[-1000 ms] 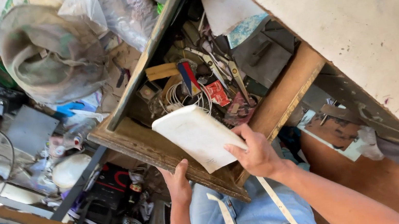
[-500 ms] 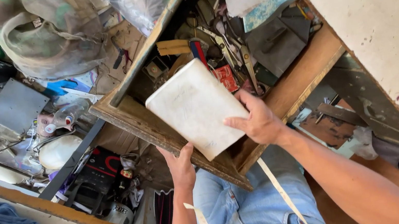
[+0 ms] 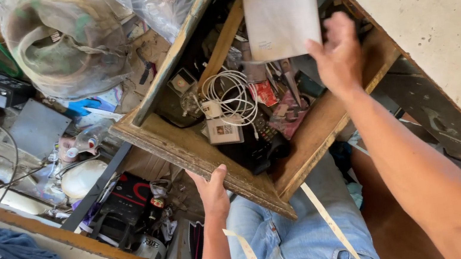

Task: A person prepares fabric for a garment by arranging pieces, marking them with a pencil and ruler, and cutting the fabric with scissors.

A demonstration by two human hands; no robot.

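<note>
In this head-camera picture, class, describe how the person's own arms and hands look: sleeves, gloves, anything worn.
Both arms are bare to the frame's edge, with no sleeves showing. The left hand and right hand wear no gloves, and no rings or watch can be seen. Blue jeans cover the legs below.

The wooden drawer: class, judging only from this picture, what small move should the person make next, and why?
Probably set the white board aside, off the drawer. The right hand holds it lifted over the back of the drawer, where it hides what lies beneath, while the left hand grips the front edge. The coiled white cable and small items in front already lie uncovered.
</note>
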